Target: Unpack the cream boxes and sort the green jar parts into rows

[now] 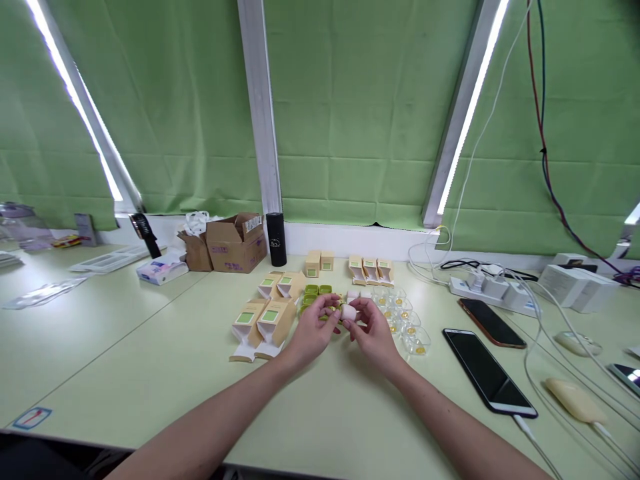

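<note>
Both hands meet over the middle of the table. My right hand (pixel 373 331) is closed on a small pale pink rounded piece (pixel 349 312). My left hand (pixel 317 327) pinches right beside that piece; what lies between its fingers is too small to make out. Behind my left hand sit several small green containers (pixel 311 290), partly covered by it. Clear plastic cups (pixel 415 341) with yellow bits inside stand in rows to the right of my right hand. Left of my hands are open tan cartons (pixel 270 320) with green labels and their flaps out.
Closed tan cartons (pixel 313 264) and open ones (pixel 370 270) stand farther back. A cardboard box (pixel 236 243), a black tumbler (pixel 276 240) and a tissue pack (pixel 163 268) are at back left. Phones (pixel 487 370), a power strip (pixel 493 293) and cables lie to the right.
</note>
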The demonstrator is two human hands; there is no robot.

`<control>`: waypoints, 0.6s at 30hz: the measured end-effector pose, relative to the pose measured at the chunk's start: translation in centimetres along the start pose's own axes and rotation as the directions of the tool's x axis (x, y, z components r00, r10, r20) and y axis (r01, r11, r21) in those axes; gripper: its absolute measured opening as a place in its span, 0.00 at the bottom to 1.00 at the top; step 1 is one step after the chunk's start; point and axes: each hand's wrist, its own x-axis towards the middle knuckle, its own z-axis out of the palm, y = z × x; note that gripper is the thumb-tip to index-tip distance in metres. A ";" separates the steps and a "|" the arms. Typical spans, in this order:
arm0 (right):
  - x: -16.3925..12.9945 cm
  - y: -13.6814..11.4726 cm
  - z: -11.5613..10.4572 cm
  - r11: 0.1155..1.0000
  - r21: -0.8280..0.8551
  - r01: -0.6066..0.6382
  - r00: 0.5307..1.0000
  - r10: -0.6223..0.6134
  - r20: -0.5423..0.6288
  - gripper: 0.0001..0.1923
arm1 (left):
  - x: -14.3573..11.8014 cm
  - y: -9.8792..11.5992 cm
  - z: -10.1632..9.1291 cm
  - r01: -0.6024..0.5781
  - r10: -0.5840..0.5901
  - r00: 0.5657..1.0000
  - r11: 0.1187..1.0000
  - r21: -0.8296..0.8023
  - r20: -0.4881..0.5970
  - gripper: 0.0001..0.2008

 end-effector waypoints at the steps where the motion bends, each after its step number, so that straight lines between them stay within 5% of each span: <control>1: 0.0 0.0 0.0 0.999 -0.036 0.014 1.000 -0.014 -0.005 0.19 | 0.0 -0.1 0.0 0.004 -0.004 1.000 1.000 0.000 0.008 0.19; 7: -0.2 -0.6 -0.3 0.943 -0.293 0.156 0.988 -0.150 0.044 0.17 | 0.2 -0.5 -0.1 0.010 -0.011 0.999 1.000 0.008 0.037 0.18; 18: -0.6 -0.9 -0.7 0.644 -0.654 0.397 0.911 -0.365 0.194 0.17 | -0.3 0.3 0.2 -0.090 0.085 0.996 0.975 0.205 0.034 0.13</control>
